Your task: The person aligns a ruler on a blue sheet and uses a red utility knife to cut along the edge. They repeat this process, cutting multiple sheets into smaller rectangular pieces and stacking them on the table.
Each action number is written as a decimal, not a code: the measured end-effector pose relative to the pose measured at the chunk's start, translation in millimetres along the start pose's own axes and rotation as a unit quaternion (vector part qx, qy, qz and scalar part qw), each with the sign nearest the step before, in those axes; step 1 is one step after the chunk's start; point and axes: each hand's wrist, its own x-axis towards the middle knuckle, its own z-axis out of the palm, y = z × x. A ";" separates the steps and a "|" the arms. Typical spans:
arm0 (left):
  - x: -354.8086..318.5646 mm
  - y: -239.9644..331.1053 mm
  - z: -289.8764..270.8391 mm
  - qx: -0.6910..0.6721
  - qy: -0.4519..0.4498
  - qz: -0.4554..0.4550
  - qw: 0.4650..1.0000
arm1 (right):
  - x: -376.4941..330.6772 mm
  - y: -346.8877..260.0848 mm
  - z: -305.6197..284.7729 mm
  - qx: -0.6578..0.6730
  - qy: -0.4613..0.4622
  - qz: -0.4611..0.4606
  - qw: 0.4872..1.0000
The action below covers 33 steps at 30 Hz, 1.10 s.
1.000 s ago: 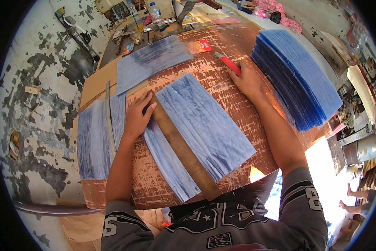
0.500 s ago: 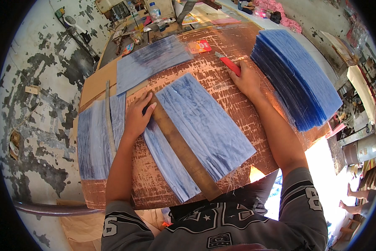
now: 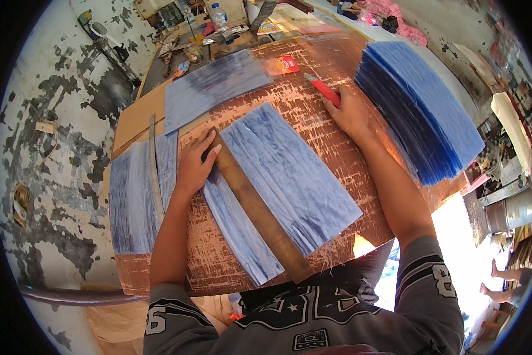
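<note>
Long brown wooden straightedge (image 3: 255, 212) lying flat and diagonal across a stack of translucent blue sheets (image 3: 289, 177) on the scratched reddish-brown board (image 3: 337, 148), its far end near the board's middle, its near end at the board's near edge. Red-handled cutter (image 3: 324, 91) resting on the board beyond the sheets, blade end pointing away.

Both hands (image 3: 196, 165) (image 3: 350, 112) flat, palms down
</note>
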 end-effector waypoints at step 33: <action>-0.5 0.7 -2.3 -0.009 -0.003 -0.003 1.000 | -0.6 -7.2 -5.7 0.007 -0.025 0.006 1.000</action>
